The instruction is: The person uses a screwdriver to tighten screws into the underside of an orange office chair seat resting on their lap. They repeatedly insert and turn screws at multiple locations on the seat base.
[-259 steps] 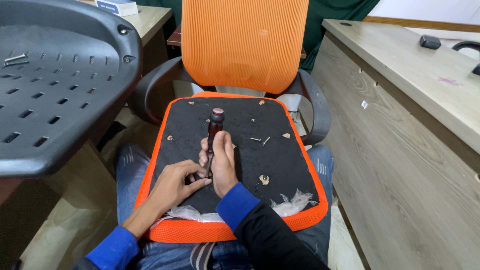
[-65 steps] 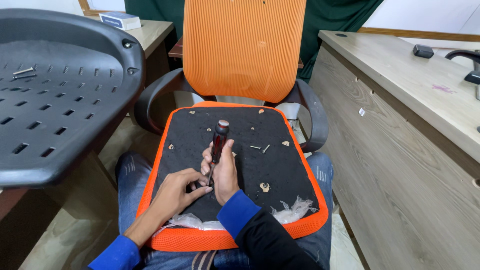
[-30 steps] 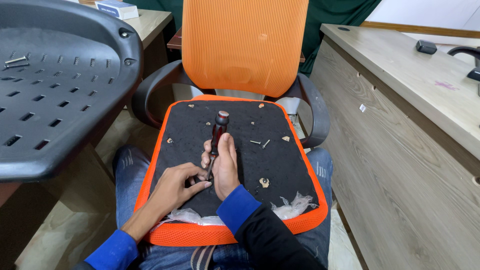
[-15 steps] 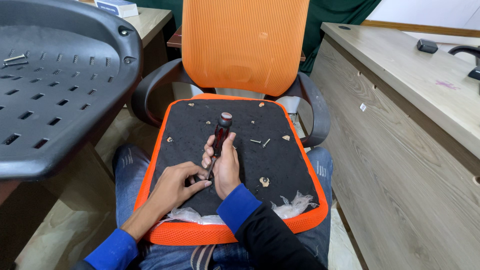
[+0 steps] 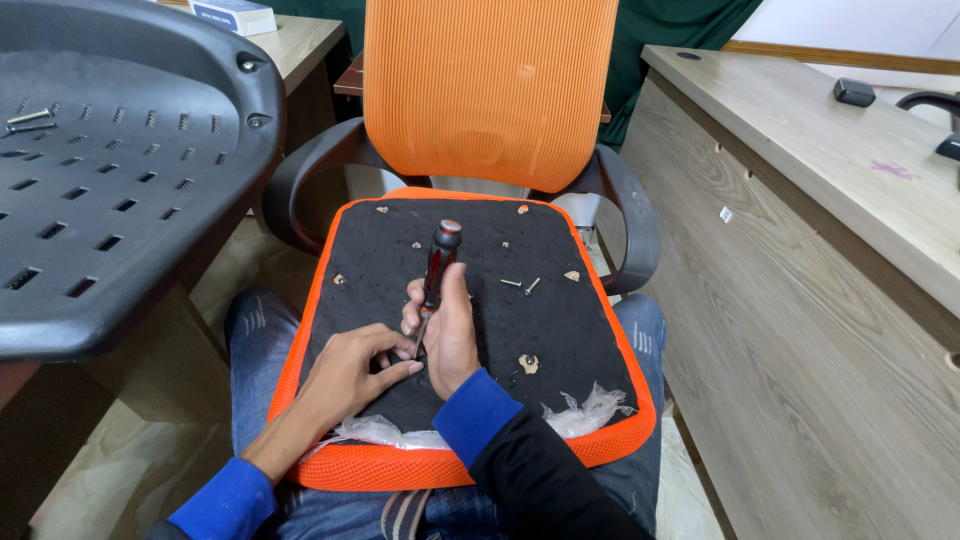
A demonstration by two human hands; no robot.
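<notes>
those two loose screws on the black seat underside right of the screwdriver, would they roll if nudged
Probably a little. The two loose screws are small and round-shafted, so they may roll in short arcs. The black fabric looks rough and nearly level on the lap, likely slowing them. They look light enough to scatter easily.

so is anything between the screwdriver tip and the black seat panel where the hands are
Nothing visible. The right hand grips the screwdriver upright, and its shaft runs straight down to the black seat panel. The left hand pinches at the tip, hiding the contact point itself.
</notes>
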